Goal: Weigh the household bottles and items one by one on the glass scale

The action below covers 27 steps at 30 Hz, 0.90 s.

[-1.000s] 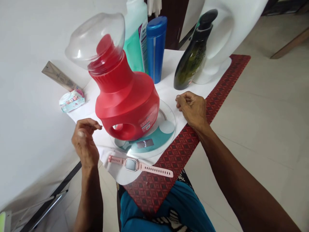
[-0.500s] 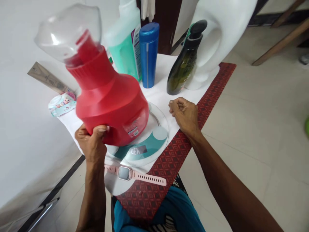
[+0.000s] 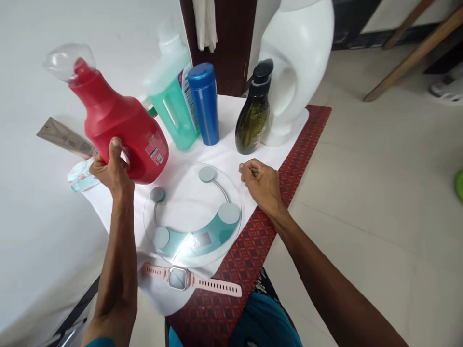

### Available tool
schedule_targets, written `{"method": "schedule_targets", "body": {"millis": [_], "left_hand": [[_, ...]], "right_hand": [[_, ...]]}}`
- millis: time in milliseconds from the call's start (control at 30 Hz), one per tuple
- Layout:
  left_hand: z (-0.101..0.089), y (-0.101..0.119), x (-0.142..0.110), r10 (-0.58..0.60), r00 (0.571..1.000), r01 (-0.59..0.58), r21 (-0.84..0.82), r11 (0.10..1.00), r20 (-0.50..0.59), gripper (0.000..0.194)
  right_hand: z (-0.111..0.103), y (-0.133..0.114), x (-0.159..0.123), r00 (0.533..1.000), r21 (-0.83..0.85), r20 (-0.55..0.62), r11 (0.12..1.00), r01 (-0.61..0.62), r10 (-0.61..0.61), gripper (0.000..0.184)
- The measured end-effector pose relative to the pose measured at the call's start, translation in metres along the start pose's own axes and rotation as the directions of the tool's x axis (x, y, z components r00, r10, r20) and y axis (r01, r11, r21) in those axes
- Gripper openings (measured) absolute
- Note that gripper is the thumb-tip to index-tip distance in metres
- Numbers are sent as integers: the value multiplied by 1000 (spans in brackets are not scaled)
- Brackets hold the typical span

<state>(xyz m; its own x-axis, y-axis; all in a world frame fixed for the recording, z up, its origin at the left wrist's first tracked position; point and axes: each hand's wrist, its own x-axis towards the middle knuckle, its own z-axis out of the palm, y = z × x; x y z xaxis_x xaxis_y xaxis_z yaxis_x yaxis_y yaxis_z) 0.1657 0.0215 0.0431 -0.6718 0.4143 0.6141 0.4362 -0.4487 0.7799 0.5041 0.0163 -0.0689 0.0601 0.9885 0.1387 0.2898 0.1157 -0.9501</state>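
My left hand (image 3: 114, 168) is closed round the handle of a red detergent bottle (image 3: 123, 115) with a clear cap, at the far left of the table. The bottle leans to the left, behind and left of a round glass weighing scale (image 3: 195, 212); whether its base touches the table I cannot tell. On the scale's glass top, nothing rests. My right hand (image 3: 262, 185) lies at the table's right edge, fingers curled in and nothing showing in them. Just behind it stands a dark green pump bottle (image 3: 253, 115). A pink-strapped smartwatch (image 3: 178, 278) lies in front of the scale.
Along the back stand a green liquid bottle (image 3: 177, 106), a blue bottle (image 3: 204, 106) and a big white jug (image 3: 307, 43). A beige tube (image 3: 65, 137) and a small wipes pack (image 3: 83, 176) sit by the left wall. Red patterned cloth (image 3: 296, 173) borders the table's right edge.
My left hand has moved the red bottle back and left, off the scale, so the scale's top shows in full. My right hand keeps its curled pose. The camera view has shifted.
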Motion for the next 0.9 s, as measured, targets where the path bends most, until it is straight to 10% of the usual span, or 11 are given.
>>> {"method": "schedule_targets", "body": {"millis": [367, 900], "left_hand": [[22, -38, 3, -272, 960, 274, 24, 961, -68, 79], [19, -82, 25, -163, 987, 163, 28, 986, -17, 85]], "right_hand": [[-1, 0, -1, 1000, -14, -2, 1000, -23, 23, 32], [2, 3, -2, 1000, -50, -14, 999, -4, 3, 32]]}}
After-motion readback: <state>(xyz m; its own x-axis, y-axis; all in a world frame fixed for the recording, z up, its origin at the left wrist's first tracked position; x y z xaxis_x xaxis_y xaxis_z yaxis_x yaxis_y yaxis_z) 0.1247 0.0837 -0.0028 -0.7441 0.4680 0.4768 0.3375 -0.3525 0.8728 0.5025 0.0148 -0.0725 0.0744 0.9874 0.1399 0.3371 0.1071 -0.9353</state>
